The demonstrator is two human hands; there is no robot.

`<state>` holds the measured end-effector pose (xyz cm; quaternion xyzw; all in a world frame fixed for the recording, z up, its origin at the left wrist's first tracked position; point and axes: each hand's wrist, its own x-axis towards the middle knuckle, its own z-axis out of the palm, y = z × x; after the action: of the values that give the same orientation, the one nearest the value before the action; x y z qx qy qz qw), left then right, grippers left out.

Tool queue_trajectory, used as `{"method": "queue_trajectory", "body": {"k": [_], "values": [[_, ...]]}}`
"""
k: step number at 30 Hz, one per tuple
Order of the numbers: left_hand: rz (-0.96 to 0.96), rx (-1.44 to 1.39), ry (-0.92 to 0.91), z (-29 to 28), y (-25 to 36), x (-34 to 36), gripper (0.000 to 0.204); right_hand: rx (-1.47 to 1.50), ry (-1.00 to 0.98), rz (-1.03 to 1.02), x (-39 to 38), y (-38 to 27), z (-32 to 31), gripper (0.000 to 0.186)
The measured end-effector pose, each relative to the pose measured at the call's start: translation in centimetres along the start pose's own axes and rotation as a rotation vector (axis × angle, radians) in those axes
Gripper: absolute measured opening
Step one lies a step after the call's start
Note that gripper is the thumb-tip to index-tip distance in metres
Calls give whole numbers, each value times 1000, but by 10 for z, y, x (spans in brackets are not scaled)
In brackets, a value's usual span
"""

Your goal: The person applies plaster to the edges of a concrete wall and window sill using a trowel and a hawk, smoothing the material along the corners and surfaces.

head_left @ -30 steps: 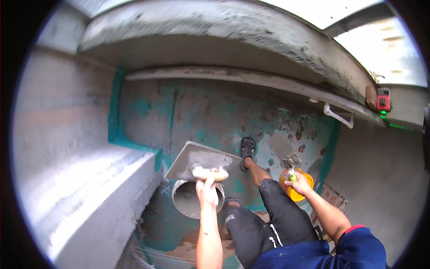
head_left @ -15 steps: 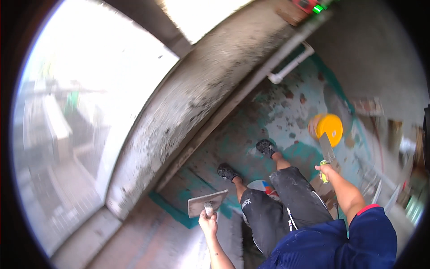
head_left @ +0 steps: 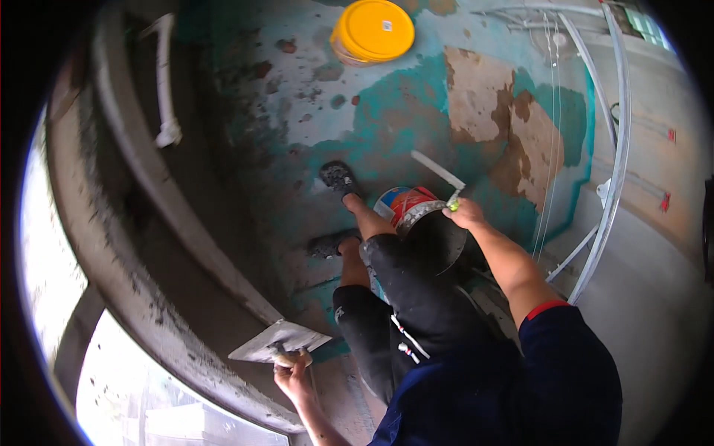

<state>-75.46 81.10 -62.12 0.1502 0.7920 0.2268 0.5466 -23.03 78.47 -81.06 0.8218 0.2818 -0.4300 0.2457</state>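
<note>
Two hand tools are held, one in each hand: the handle of a flat board (head_left: pixel 259 344) is gripped by the left hand (head_left: pixel 293 376) at lower centre-left of the frame, and the green grip of a trowel (head_left: pixel 439 170) is enclosed by the right hand (head_left: pixel 467 213), right of centre. The trowel blade is seen nearly edge-on, pointing to the upper left. Beneath the right hand, a bucket (head_left: pixel 402 204) is placed beside the legs; its contents cannot be made out, nor can contact between trowel and rim be confirmed. For good control, the board should be held level, the trowel grip firm, and the blade angled clear of the bucket rim and the knee.
</note>
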Motion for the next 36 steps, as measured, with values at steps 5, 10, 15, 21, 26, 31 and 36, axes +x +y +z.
{"method": "queue_trajectory", "body": {"k": [5, 10, 15, 21, 26, 31, 36], "values": [[50, 245, -87, 33, 23, 38, 16, -71, -88, -225, 63, 5, 42, 50], [41, 435, -72, 62, 39, 62, 29, 32, -245, -388, 111, 13, 72, 57], [-3, 517, -152, 95, 67, 84, 29, 141, -342, -322, 141, 35, 100, 52], [22, 661, -115, 107, 91, 118, 26, -36, -561, -160, 145, 12, 68, 66], [5, 687, -143, 127, 88, 154, 20, 160, -457, -151, 143, -5, 26, 49], [-38, 889, -218, 155, 83, 186, 20, 307, -371, -50, 190, -1, -29, 35], [0, 695, -318, 198, 44, 264, 24, 884, -317, -64, 263, 24, -87, 23]]}}
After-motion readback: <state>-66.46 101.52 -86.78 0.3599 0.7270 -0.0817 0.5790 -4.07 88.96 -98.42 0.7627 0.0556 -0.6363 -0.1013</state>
